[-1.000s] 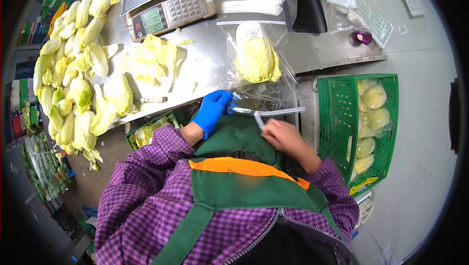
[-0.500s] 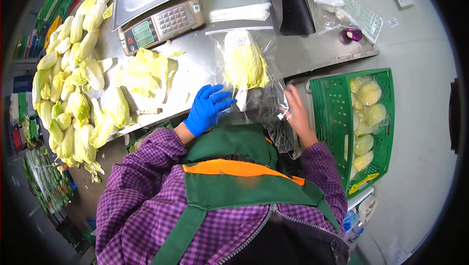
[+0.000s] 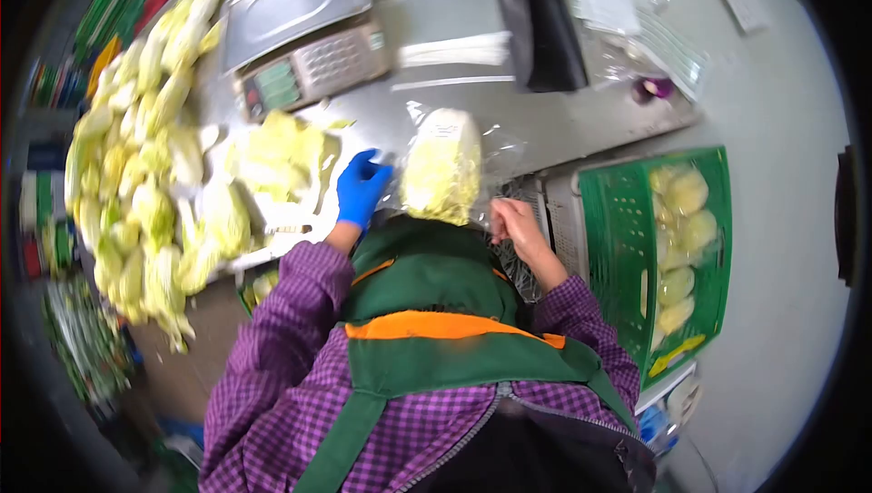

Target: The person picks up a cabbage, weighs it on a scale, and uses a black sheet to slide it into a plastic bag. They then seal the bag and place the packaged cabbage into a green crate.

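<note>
A pale yellow napa cabbage (image 3: pixel 442 171) lies in a clear plastic bag (image 3: pixel 495 150) at the table's near edge, against my apron, with a small label on its white end. My blue-gloved left hand (image 3: pixel 361 190) is at the bag's left side, fingers curled and closed at the plastic. At the right side, my bare right hand (image 3: pixel 516 226) is closed on the bag's edge. Motion blurs both hands, and the film between the fingers is hard to see.
Loose cabbages (image 3: pixel 136 175) are piled on the left, with peeled leaves (image 3: pixel 282 157) beside them. A scale (image 3: pixel 313 62) and stacked bags (image 3: pixel 445 16) sit at the back. A green crate (image 3: pixel 618 248) of bagged cabbages stands right; a purple vegetable (image 3: pixel 656 88) lies near the corner.
The bagged cabbage has come closer to my body. My hands, with fingers spread before, have closed at the bag's sides; the right hand has moved inward. The view has shifted slightly.
</note>
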The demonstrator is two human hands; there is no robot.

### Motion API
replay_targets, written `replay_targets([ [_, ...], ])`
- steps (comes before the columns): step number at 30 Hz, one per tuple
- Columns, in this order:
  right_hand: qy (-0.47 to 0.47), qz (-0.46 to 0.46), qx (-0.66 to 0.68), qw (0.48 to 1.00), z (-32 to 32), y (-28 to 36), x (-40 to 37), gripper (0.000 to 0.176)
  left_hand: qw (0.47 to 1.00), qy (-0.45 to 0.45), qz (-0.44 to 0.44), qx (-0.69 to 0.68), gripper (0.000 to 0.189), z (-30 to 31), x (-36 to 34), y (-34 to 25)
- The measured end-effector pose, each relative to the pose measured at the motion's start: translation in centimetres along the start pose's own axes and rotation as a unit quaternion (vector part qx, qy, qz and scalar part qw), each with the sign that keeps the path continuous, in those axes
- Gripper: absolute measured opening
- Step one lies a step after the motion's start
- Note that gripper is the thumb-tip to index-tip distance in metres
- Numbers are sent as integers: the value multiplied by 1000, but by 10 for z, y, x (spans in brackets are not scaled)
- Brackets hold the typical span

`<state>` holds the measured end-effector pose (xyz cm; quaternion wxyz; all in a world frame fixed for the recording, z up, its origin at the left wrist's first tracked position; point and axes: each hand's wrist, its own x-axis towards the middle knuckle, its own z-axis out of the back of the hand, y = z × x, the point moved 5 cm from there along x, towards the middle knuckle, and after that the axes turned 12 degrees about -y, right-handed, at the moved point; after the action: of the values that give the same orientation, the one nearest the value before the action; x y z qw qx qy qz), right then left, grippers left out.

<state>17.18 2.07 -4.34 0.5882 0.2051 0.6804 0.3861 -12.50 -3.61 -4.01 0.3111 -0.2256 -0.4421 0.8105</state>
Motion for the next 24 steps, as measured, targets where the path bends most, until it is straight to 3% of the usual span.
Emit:
replay_targets([
  [1,-16,-8,16,1000,0,2,-1,29,980,-97,-172,-13,44,11,-6,-31],
  [3,-2,-24,29,999,0,-8,2,28,929,-36,-364,49,62,15,-30,-81],
  [5,-10,-19,38,999,-2,-5,-2,28,880,73,-459,101,68,-2,-72,-132],
  [7,-4,-32,58,998,-5,-13,4,29,889,133,-419,127,75,-34,-73,-104],
  [8,-15,-54,104,993,-8,-16,5,32,880,94,-453,108,81,-42,-67,-85],
  [9,2,-56,148,987,-11,-20,5,39,882,93,-448,110,81,-45,-57,-77],
  [11,-38,-90,218,971,-15,-26,3,48,935,89,-336,-62,73,-41,-40,-74],
  [13,-50,-102,244,963,-22,-31,-1,56,983,76,-13,-165,57,-30,-7,-41],
  [14,-18,-116,265,957,-30,-29,-4,62,938,150,109,-294,52,-27,3,-30],
  [15,16,-107,269,957,-36,-13,-17,70,856,219,232,-407,49,-31,7,-32],
  [16,5,-71,295,953,-39,0,-25,67,822,259,296,-412,49,-34,-14,-58],
  [18,-11,-34,327,944,-36,22,-40,64,769,337,326,-434,48,-51,-60,-96],
  [19,-64,95,329,937,-22,44,-51,59,735,378,352,-439,49,-64,-87,-115],
  [20,-117,223,322,913,-6,66,-63,56,733,405,343,-425,50,-81,-104,-113],
  [21,-134,189,364,902,18,67,-74,40,730,433,333,-412,52,-97,-117,-111],
  [23,-217,234,362,876,79,64,-96,34,766,565,143,-272,61,-125,-136,-147],
  [24,-271,269,366,849,111,72,-116,35,761,556,103,-317,65,-132,-154,-185],
])
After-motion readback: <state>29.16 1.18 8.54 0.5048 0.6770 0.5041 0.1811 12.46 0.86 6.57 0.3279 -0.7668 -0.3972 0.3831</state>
